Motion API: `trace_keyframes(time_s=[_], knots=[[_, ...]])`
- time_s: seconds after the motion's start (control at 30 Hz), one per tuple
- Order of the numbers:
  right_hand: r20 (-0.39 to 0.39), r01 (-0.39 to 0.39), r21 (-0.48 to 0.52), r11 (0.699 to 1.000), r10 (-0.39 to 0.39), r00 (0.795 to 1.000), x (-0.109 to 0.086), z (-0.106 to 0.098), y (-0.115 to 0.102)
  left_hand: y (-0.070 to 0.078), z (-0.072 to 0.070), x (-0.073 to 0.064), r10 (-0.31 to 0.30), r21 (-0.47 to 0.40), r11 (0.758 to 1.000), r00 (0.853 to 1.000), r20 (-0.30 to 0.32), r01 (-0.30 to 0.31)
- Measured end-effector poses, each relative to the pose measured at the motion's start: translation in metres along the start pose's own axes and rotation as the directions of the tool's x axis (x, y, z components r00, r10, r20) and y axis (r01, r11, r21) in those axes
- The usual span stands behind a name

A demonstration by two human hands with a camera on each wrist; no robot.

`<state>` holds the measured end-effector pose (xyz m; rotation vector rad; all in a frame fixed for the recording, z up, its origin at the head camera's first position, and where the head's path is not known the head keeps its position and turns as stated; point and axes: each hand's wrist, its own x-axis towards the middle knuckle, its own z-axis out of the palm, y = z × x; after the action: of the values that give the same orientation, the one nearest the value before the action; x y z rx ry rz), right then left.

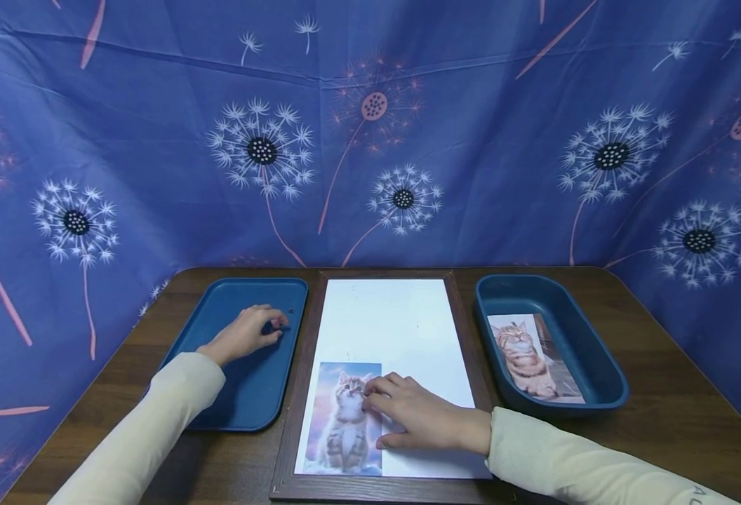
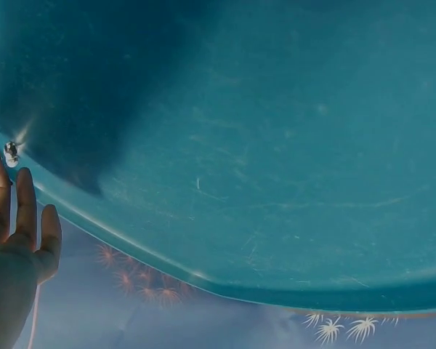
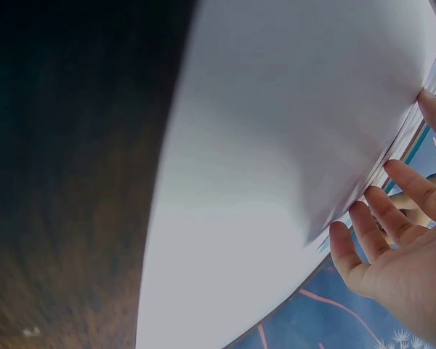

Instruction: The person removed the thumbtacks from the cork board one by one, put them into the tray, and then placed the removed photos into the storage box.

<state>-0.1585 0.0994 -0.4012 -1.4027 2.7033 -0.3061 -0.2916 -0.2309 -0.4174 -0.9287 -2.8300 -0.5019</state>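
In the head view, my left hand (image 1: pixel 248 333) is over the blue tray (image 1: pixel 196 382), its fingers bent near the right rim. A tiny dark piece (image 1: pixel 291 310) sits just past its fingertips. The left wrist view shows a small shiny silver piece (image 2: pixel 11 151) beside the fingers and another at the frame edge; whether the hand pinches that one is hidden. My right hand (image 1: pixel 424 421) rests its fingertips on the right edge of a kitten picture (image 1: pixel 345 438). That picture lies at the lower left of a white board (image 1: pixel 396 322) with a brown frame.
To the right of the board stands a deep blue bin (image 1: pixel 572 315) holding a picture of an orange cat (image 1: pixel 522 361) with another picture partly under it. All rest on a dark wooden table (image 1: pixel 655 365). Behind hangs a blue dandelion-print cloth (image 1: pixel 484 140).
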Motion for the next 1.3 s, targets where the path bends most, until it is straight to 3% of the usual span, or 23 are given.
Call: trace_keyframes(time_s=[0.83,1.3], knots=[[-0.011,0.01,-0.01,1.0,-0.01,1.0,-0.001,0.0,0.001,0.004,0.003,-0.001,-0.052,0.024,0.998,0.998,-0.019,0.052],[-0.011,0.016,-0.023,1.0,-0.016,1.0,0.0,0.0,0.001,0.01,-0.004,0.0,-0.024,0.027,0.999,1.0,-0.018,0.024]])
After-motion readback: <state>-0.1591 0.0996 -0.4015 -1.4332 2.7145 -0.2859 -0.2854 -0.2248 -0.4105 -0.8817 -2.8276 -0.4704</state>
